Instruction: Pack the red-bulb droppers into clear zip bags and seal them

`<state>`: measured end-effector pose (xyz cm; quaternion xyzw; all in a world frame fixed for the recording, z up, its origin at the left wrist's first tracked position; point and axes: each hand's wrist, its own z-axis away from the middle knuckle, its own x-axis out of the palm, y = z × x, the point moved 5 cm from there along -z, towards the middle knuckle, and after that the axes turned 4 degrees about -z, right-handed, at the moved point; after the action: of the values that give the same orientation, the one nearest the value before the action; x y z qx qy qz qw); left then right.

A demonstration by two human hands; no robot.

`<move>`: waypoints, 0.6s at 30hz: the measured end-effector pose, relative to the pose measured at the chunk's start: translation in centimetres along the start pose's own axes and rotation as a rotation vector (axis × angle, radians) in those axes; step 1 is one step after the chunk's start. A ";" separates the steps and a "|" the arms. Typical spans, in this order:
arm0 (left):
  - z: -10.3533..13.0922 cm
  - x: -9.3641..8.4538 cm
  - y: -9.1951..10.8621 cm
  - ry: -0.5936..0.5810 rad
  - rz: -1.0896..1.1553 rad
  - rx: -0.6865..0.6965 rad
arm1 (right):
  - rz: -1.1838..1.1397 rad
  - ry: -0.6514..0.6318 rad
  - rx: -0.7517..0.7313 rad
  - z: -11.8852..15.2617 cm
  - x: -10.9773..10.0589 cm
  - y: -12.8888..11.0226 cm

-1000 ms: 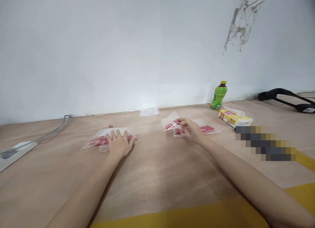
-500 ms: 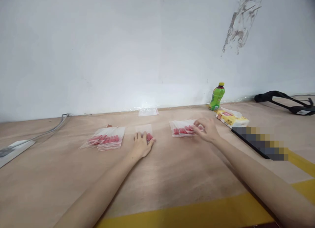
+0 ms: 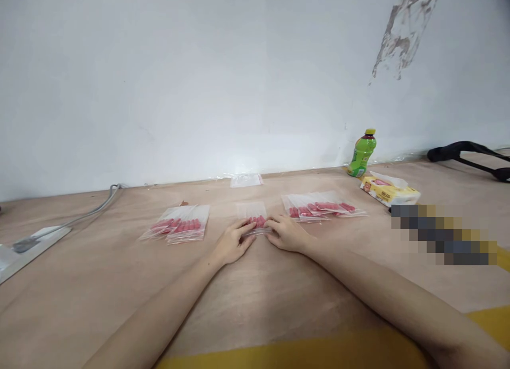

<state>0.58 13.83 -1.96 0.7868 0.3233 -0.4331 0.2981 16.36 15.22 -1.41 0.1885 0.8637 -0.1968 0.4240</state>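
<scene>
Between my two hands a small clear zip bag [image 3: 251, 210] with several red pieces inside lies flat on the table. At its near left corner my left hand [image 3: 234, 242] pinches the edge, thumb below and fingers above. My right hand [image 3: 287, 233] grips the near right corner in the same way, fingers bent. The seal strip stretches between the fingertips. To the left lies a fanned pile of similar filled bags [image 3: 186, 225]. A second overlapping group of filled bags [image 3: 319, 205] is just beyond my right hand.
A flat whitish plastic bag [image 3: 246, 181] lies by the wall. Toward the right are a green bottle [image 3: 362, 153], a yellow tissue pack [image 3: 388, 191], a pixelated dark object [image 3: 442, 236] and a black strap-like frame [image 3: 466, 151]. A grey cable [image 3: 93, 208] runs at left.
My right hand has left the right-hand group of bags and come left to the middle bag. My left hand has shifted to that bag's near left corner. The view has turned slightly.
</scene>
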 end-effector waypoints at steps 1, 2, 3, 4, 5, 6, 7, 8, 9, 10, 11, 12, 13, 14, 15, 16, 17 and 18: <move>-0.1 0.1 0.1 0.002 0.001 0.005 | -0.042 0.034 0.007 0.1 0.1 0.1; -0.3 0.1 0.2 0.005 0.002 0.009 | -0.089 0.068 0.011 0.2 0.1 0.3; -0.4 0.1 0.2 0.008 0.002 0.013 | -0.133 0.098 0.009 0.3 0.1 0.4; -0.5 0.1 0.3 0.012 0.002 0.017 | -0.169 0.124 0.004 0.4 0.0 0.5; -0.6 0.1 0.3 0.015 0.000 0.022 | -0.190 0.146 0.000 0.5 0.0 0.7; -0.6 0.1 0.3 0.018 -0.002 0.026 | -0.196 0.162 0.001 0.6 -0.1 0.9; -0.6 0.1 0.3 0.020 -0.006 0.032 | -0.188 0.176 0.008 0.7 -0.1 1.2; -0.6 0.1 0.2 0.023 -0.011 0.036 | -0.174 0.188 0.019 0.7 -0.1 1.4; -0.5 0.1 0.2 0.027 -0.017 0.039 | -0.155 0.190 0.028 0.8 0.0 1.7; -0.5 0.1 0.2 0.032 -0.025 0.040 | -0.131 0.184 0.031 0.7 0.0 1.8; -0.4 0.0 0.3 0.040 -0.036 0.040 | -0.099 0.172 0.026 0.7 0.1 1.8; -0.4 -0.1 0.3 0.050 -0.049 0.040 | -0.059 0.157 0.013 0.6 0.2 1.8; -0.3 -0.2 0.4 0.063 -0.064 0.039 | -0.010 0.145 -0.006 0.5 0.2 1.7; -0.3 -0.4 0.6 0.078 -0.082 0.039 | 0.043 0.135 -0.027 0.4 0.1 1.5; -0.3 -0.6 0.8 0.095 -0.101 0.041 | 0.096 0.129 -0.048 0.3 0.0 1.3; -0.4 -0.7 1.1 0.110 -0.121 0.049 | 0.145 0.126 -0.065 0.2 -0.1 1.1; -0.5 -0.9 1.4 0.122 -0.140 0.063 | 0.185 0.122 -0.081 0.2 -0.2 0.9; -0.7 -0.9 1.7 0.129 -0.156 0.084 | 0.217 0.116 -0.093 0.1 -0.2 0.8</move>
<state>1.87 13.09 -0.52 0.7973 0.3837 -0.4164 0.2088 16.94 15.77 -1.44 0.2719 0.8696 -0.0982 0.4002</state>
